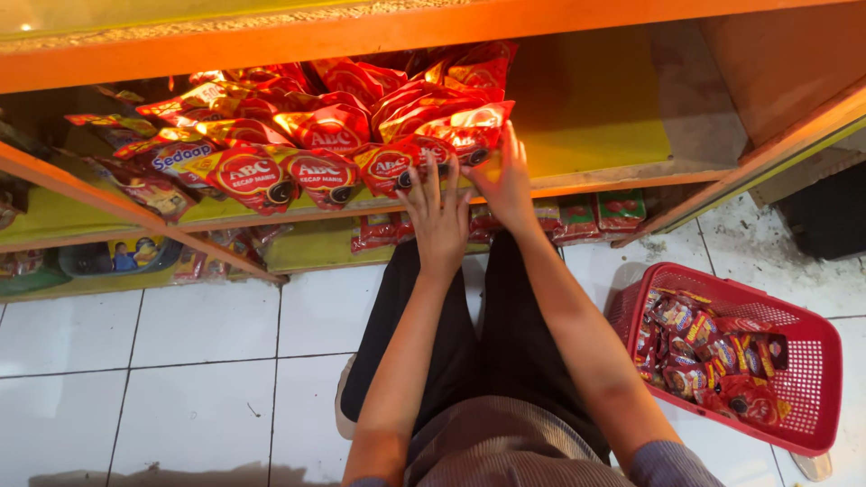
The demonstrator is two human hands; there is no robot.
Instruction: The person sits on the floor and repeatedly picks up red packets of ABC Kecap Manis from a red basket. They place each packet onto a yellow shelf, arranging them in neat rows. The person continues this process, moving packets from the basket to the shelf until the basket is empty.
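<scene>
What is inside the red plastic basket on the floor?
The red plastic basket holds a loose pile of small red and yellow sachets, lying toward its left side. The sachets cover the basket bottom beneath them, so anything lower is hidden.

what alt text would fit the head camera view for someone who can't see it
Seen from above, a person's left hand and right hand press on red pouches lined up on a yellow and orange shelf. A red basket with more small packets sits on the white tiled floor to the person's right.
</scene>
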